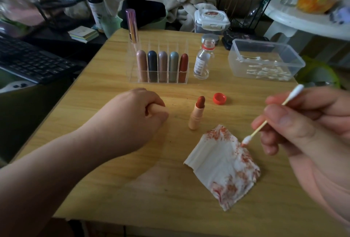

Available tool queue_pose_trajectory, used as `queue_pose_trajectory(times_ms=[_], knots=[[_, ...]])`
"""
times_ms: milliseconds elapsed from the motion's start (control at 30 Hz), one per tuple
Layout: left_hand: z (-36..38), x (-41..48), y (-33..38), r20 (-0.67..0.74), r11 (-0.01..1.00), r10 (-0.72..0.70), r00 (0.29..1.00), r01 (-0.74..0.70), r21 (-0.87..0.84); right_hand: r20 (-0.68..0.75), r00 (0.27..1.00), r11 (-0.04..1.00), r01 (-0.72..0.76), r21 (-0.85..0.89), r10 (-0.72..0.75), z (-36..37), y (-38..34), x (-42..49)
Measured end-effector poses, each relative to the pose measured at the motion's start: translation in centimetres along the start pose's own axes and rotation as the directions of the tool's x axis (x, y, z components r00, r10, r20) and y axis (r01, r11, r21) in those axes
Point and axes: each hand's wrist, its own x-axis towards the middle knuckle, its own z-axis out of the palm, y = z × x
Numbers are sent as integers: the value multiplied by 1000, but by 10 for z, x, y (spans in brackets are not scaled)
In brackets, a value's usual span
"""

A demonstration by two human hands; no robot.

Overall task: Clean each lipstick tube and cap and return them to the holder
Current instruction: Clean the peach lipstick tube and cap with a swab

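Thumb and fingers of the right hand (303, 123) pinch a cotton swab (261, 128) near the middle of its stick. Its lower tip is a bit red and sits right at the edge of the stained tissue (217, 164). The left hand (136, 115) rests on the table (113, 189) with its fingers curled in tight. From where I stand I cannot tell if something is tucked inside it or nothing at all.

The open lipstick tube (197, 113) stands upright by itself in front of the holder (159, 81), on the person's side of it, and nobody is touching it. Five other lipsticks (162, 66) stand in the holder's front row. A little clear bottle (203, 60) stands just beside the holder's right end. A red lid (219, 98) lies in front of the holder too, near the open tube.

I think the tube is light and hard, with a smooth, slippy shell, so a small bump would tip it over. The red stick on top is soft (it would smear or snap if squeezed). The best place to hold it looks like the pale bottom part, with fingers on both sides, well below the red.
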Motion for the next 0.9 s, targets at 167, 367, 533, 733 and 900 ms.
queue_pose_trajectory(times_ms=[167, 367, 533, 733, 900], knots=[[6, 10, 1, 83, 999, 29, 996, -32, 43, -50, 999, 1000, 0, -3, 0, -2, 2, 1], [9, 13, 1, 57, 991, 87, 995, -92, 97, -115, 973, 965, -176, 196, 201, -4, 3, 5], [4, 11, 0, 50, 992, 88, 995, -92, 81, -127, 963, 955, -207, 211, 237, -2, 0, 7], [4, 7, 1, 98, 988, 115, 988, -124, 92, -110, 956, 945, -243, 219, 272, -2, 3, 6], [10, 7, 0, 125, 979, 151, 981, -166, 120, -111, 947, 931, -270, 245, 303, -2, 6, 7]])
